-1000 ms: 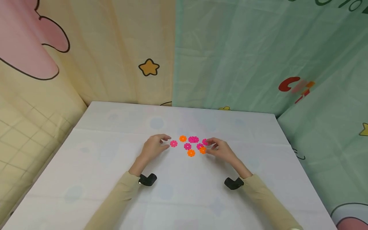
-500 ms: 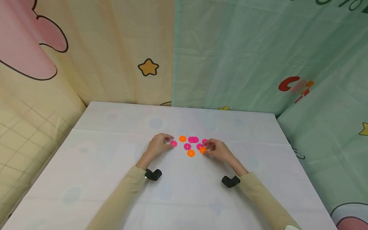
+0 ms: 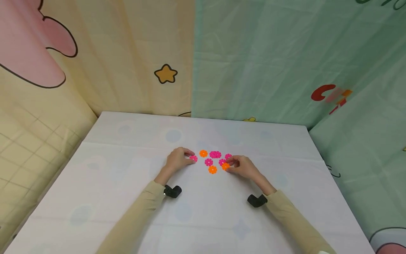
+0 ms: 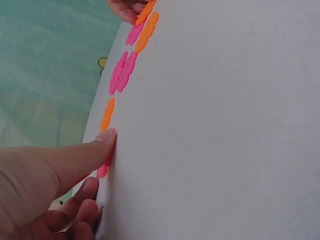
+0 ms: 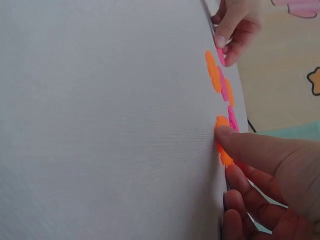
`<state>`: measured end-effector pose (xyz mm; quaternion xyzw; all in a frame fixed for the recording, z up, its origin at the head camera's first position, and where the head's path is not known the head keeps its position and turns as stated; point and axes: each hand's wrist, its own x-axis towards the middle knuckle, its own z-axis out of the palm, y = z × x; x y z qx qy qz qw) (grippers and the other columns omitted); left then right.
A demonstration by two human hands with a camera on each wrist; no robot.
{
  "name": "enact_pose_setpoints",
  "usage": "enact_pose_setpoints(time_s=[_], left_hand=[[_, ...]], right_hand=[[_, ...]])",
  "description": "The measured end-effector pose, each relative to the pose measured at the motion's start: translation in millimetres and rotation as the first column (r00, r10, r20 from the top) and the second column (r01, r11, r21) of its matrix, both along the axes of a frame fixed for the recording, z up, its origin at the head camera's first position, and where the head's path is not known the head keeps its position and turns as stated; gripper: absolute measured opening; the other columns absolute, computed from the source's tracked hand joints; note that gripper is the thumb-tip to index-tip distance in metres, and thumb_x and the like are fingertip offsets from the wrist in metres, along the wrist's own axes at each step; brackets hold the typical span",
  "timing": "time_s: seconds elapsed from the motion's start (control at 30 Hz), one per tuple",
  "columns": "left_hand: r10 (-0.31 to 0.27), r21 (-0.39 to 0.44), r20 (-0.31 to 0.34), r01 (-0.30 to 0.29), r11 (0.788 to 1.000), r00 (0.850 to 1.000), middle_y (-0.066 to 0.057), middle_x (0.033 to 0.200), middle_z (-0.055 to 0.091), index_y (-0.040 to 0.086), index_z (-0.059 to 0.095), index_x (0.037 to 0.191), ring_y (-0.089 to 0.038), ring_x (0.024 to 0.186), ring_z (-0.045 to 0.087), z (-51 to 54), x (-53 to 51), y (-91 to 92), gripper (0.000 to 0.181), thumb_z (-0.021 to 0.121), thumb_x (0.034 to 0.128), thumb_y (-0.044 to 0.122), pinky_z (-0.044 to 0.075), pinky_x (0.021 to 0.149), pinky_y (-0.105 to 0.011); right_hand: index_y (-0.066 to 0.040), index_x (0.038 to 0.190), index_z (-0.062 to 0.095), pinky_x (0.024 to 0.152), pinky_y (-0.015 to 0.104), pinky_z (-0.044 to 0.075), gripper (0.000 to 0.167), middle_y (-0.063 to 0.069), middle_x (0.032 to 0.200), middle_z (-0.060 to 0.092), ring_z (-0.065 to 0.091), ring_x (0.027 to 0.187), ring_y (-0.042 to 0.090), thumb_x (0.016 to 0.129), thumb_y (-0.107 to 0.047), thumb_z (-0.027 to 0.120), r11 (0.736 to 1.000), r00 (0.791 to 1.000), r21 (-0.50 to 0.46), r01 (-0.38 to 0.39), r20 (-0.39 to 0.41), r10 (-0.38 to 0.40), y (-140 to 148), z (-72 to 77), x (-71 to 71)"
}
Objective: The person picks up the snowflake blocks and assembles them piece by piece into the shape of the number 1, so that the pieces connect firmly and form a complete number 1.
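Note:
Flat, flower-shaped discs in pink and orange lie in a loose cluster on the white table. My left hand [image 3: 176, 160] pinches the leftmost pink disc [image 4: 103, 171] by its edges, thumb on the near side. On the cluster's right, my right hand [image 3: 245, 167] pinches an orange disc [image 5: 226, 158] between thumb and fingers. Between the hands lie another orange disc [image 3: 212, 169], a pink disc [image 3: 208, 162], a farther orange disc [image 3: 203, 153] and two overlapping pink discs [image 3: 215, 154]. Two more pink discs, one of them at the far right [image 3: 228, 156], are partly covered near my right fingertips.
A pale patterned cloth covers the table [image 3: 203, 218]. Behind it hang a yellow curtain [image 3: 136, 53] and a green curtain [image 3: 253, 60], close to the table's far edge. A black wrist camera [image 3: 173, 191] sits on the left wrist, another [image 3: 257, 200] on the right.
My left hand has moved right to the leftmost pink disc and its fingers have closed on it. My right fingers have drawn closer round the orange disc. The discs look unmoved.

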<state>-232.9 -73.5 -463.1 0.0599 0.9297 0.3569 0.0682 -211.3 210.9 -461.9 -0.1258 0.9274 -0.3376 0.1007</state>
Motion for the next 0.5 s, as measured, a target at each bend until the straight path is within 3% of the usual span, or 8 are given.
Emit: enact_pose_setpoints(time_s=[0.37,0.5], left_hand=[[0.039,-0.004,-0.007,-0.039,0.999,0.999,-0.003,0.097,0.069,0.014,0.073,0.104,-0.018,0.087,0.058,2.3,2.9,5.7,0.029,0.081,0.0774,0.022,0.047,0.074,-0.032],[0.039,-0.021,-0.041,-0.040,0.999,0.998,-0.002,0.090,0.069,0.014,0.071,0.104,-0.017,0.079,0.058,0.9,5.4,6.6,0.030,0.081,0.0768,0.022,0.044,0.066,-0.028]], right_hand=[[-0.005,0.104,0.068,0.064,0.023,0.041,0.030,0.006,0.091,0.067,0.049,0.073,0.015,0.079,-0.018,0.079,1.000,0.999,-0.012,0.019,-0.033,-0.020,0.4,0.6,1.2],[-0.004,0.103,0.068,0.064,0.023,0.043,0.029,0.007,0.089,0.066,0.051,0.073,0.015,0.079,-0.016,0.079,0.999,0.999,-0.033,0.013,-0.038,-0.014,0.7,0.3,1.7]])
